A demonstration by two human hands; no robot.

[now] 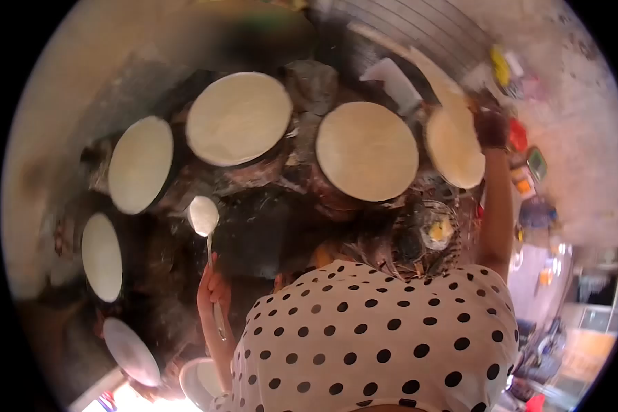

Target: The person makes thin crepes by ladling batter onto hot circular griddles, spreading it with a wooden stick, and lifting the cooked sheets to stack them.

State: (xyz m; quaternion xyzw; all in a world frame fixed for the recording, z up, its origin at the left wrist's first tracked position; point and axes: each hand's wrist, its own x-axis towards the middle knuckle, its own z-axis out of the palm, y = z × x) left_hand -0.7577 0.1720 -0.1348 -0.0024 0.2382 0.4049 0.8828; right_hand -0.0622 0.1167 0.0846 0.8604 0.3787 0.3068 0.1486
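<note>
My left hand (pixel 217 287) is closed around the long handle of a ladle (pixel 203 215) whose bowl holds white batter. The ladle is above the dark area between the round cooking plates. My right hand (pixel 491 126), in a dark glove, reaches far forward to the edge of a tan round flatbread (pixel 454 147) at the right. Its fingers are blurred. A long pale strip (pixel 429 69) runs from that flatbread toward the back; I cannot tell whether it is dough or a tool. A larger pale tan flatbread (pixel 367 151) covers the plate to its left.
Several more plates covered with pale batter curve away leftward, including a round one (pixel 239 118), an oval-looking one (pixel 141 165) and another (pixel 102 257). A white bowl (pixel 202 381) is at lower left. A dark round stove opening (pixel 412 240) lies by my right side. Colourful packets (pixel 523 182) sit at right.
</note>
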